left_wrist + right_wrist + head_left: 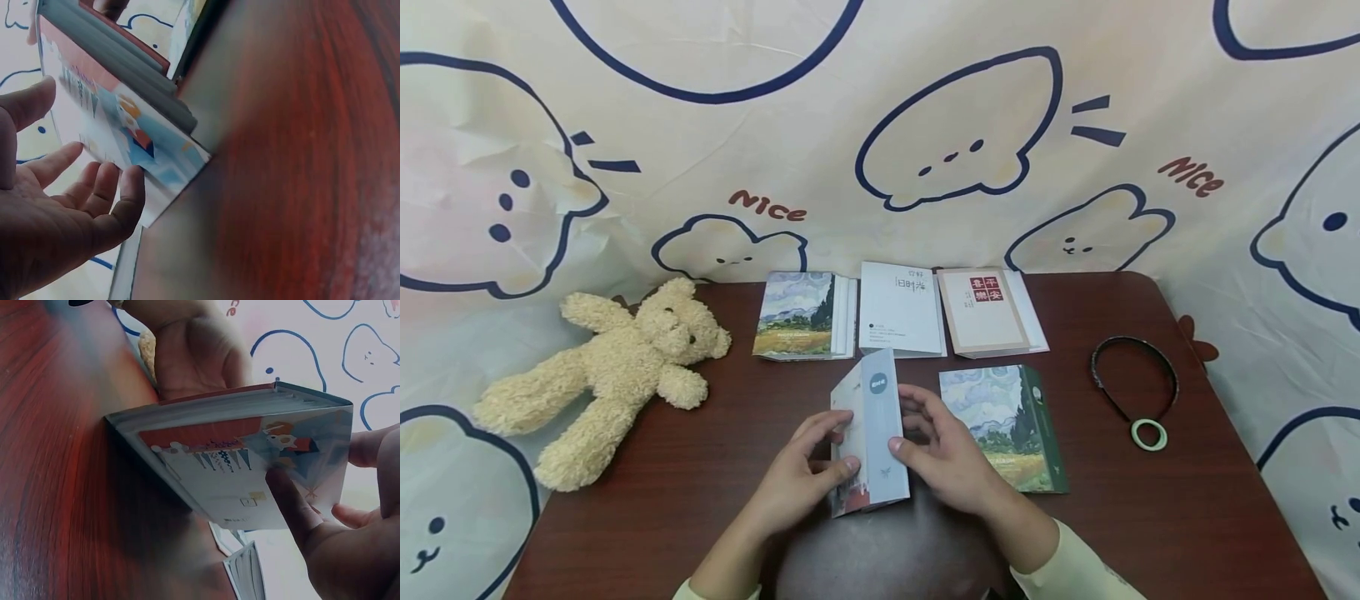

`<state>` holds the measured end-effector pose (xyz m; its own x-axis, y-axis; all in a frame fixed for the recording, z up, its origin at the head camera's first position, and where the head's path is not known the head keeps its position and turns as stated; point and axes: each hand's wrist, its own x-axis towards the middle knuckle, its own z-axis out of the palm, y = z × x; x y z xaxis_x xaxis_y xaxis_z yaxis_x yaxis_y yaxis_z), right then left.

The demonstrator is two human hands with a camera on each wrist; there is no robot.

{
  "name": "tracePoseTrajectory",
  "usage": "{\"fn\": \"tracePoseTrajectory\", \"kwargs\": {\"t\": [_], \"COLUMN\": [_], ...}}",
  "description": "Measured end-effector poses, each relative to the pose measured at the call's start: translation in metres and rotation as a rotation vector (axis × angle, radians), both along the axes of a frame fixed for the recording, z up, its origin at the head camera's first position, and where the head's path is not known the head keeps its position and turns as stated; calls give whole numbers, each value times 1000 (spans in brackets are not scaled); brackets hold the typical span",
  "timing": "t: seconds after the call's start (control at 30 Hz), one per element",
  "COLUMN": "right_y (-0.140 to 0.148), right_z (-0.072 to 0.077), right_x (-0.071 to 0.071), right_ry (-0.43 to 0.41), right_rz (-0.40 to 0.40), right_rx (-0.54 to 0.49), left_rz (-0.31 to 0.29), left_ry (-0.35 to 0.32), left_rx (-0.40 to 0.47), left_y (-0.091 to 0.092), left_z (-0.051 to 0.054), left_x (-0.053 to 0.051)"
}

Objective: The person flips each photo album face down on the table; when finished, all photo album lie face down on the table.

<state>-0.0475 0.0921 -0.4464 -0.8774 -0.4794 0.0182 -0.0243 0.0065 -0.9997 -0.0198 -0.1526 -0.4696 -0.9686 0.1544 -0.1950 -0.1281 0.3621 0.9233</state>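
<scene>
A small book (886, 429) with a light blue spine stands upright and slightly tilted between the two hands, above the front of the table. The right hand (946, 450) grips it, thumb on the spine and other fingers at the far side. Against its left cover, the left hand (808, 471) rests fingertips and thumb. The left wrist view shows these fingers loosely bent, tips at the illustrated cover (165, 156). Thick grey page edges (206, 415) show in the right wrist view. Just right of the hands lies a landscape-painting book (988, 417) with a green spine.
Three books stand in a row at the back: a landscape one (793, 312), a white one (898, 308) and a beige one (985, 308). A cream teddy bear (625, 362) lies left. On the right is a black cord loop with a green ring (1148, 434). A printed cloth (820, 150) hangs behind.
</scene>
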Motion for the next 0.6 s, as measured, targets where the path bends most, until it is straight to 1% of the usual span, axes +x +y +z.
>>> {"fn": "tracePoseTrajectory", "kwargs": {"t": [0.1, 0.23, 0.4, 0.6], "right_y": [3, 7, 13, 21], "right_z": [-2, -4, -6, -11], "right_x": [-1, 0, 1, 1], "right_ry": [-6, -15, -34, -57], "right_rz": [-9, -26, -45, -77], "right_rx": [-5, 16, 36, 79], "left_rz": [0, 13, 13, -4], "left_ry": [-20, -46, -46, -45], "left_rx": [0, -11, -20, -15], "left_y": [-2, -4, -4, -4], "left_z": [-3, -6, -8, -9], "left_x": [-2, -3, -3, -3]}}
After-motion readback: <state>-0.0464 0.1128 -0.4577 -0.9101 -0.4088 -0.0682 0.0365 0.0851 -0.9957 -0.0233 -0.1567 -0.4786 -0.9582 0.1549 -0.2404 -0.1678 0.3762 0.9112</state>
